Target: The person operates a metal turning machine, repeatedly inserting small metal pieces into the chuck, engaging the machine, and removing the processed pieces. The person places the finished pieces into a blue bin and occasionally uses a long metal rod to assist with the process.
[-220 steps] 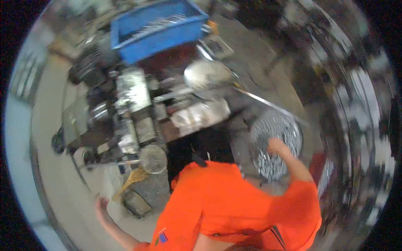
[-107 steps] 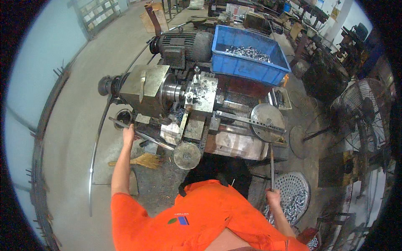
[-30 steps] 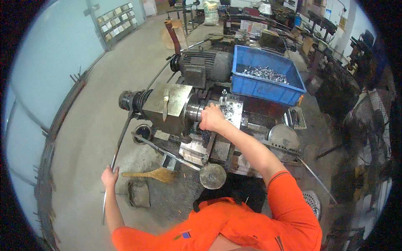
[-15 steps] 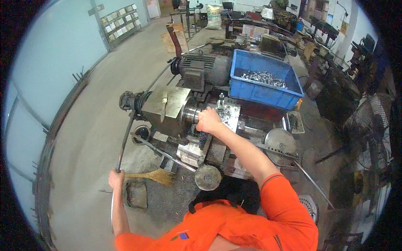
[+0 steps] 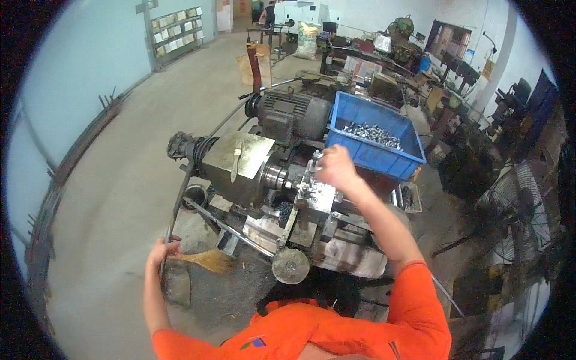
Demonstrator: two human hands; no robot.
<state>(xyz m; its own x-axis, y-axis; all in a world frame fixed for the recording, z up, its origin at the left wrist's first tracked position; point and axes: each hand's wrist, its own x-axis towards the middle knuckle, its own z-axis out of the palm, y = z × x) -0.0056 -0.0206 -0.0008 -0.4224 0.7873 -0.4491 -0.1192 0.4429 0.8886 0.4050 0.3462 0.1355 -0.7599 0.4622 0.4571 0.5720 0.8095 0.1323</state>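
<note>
My left hand (image 5: 159,251) is closed round the lower end of a long metal lever (image 5: 177,207) at the left of a small lathe. My right hand (image 5: 337,168), its fingers curled, is above the lathe's tool post (image 5: 314,187), near the crate. What those fingers hold, if anything, is hidden. Left of them, the steel chuck (image 5: 275,176) has a small shiny metal piece (image 5: 290,185) at its front. On the headstock cover (image 5: 255,146) lies a paintbrush (image 5: 236,163). Many small metal parts (image 5: 375,135) fill the bottom of a blue crate (image 5: 377,161).
An electric motor (image 5: 294,114) stands behind the headstock. A round handwheel (image 5: 291,266) juts toward me. Beside my left hand is a straw broom (image 5: 211,261). A large fan (image 5: 517,201) stands at right, and a person (image 5: 269,14) is far back.
My right hand has moved right and slightly up, from the chuck to over the tool post. The chuck front now shows. My left hand still holds the lever, while the view has shifted a little.
</note>
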